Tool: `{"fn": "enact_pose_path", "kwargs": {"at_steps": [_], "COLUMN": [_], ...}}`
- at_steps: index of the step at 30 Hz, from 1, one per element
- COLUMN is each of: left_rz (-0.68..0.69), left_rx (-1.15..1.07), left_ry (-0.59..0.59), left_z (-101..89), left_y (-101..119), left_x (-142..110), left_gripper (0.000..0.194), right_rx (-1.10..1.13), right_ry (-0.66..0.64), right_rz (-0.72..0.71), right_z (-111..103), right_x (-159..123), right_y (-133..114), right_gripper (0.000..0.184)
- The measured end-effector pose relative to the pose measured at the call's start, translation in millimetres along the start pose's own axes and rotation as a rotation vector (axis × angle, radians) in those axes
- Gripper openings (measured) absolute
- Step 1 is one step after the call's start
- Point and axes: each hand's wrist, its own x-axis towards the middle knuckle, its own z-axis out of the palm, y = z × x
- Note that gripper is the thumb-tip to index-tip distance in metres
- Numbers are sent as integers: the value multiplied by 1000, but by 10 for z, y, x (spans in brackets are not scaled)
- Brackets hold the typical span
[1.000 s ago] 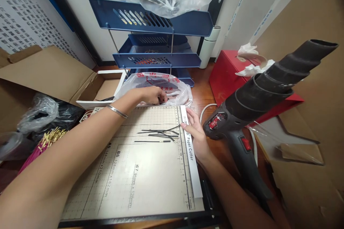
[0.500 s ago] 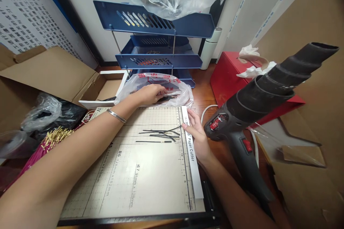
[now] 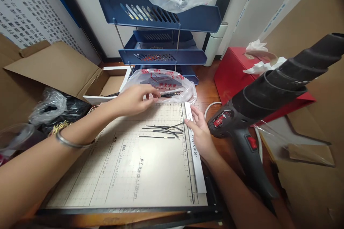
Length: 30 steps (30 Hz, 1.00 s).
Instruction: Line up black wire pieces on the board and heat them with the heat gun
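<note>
Several thin black wires [image 3: 161, 128] lie loosely across the cream board of a paper cutter [image 3: 158, 171]. My right hand [image 3: 200, 128] is at the cutter's white edge strip [image 3: 197, 171], its thumb over the strip. One black wire slants up from the pile to that thumb and looks pinched there. My left hand [image 3: 138, 98] hovers over the board's far edge, in front of a clear plastic bag [image 3: 185, 87] with red print. Its fingers are curved and apart, with nothing visible in them. More dark wires [image 3: 169, 94] lie at the bag's mouth.
A black heat gun [image 3: 242, 107] stands at the right, before a red box [image 3: 231, 71]. Behind the bag rises a blue tray rack [image 3: 161, 57]. To the left are a white-edged carton [image 3: 113, 80] and gold-tipped pieces [image 3: 60, 127]. A pale bottle [image 3: 215, 46] stands behind.
My left hand has drawn back out of the bag's mouth, toward me and to the left. My right hand keeps its place at the cutter's edge. The view has shifted slightly.
</note>
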Motion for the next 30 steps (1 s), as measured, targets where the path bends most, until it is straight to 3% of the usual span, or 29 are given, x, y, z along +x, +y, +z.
{"fn": "enact_pose_path", "kwargs": {"at_steps": [4,8,13,17,21,26,30], "left_rz": [119,108,67,35,-13,-41,6], "left_rx": [-87,-68,-82,-134,-202,-301,-355], "left_ry": [-87,-161,-119,-121,-136,-75,11], "left_z": [121,291,414,416,384,357,356], "left_y": [342,506,498,459,458,477,477], "left_x": [-375,-536,-475,-398,-375,-318,-153], "left_gripper": [39,32,21,16,16,31,33], "right_rx": [-25,-60,-226,-535,-667,-654,-686], "right_ry": [0,-29,-97,-123,-149,-118,-112], "right_rz": [-14,-51,-108,-179,-203,-278,-370], "right_z": [0,-25,-124,-201,-200,-168,-117], "right_x": [-19,-38,-24,-22,-57,-96,-97], "right_y": [-12,-8,-56,-175,-295,-375,-442], "right_gripper": [64,68,48,24,4,5,5]}}
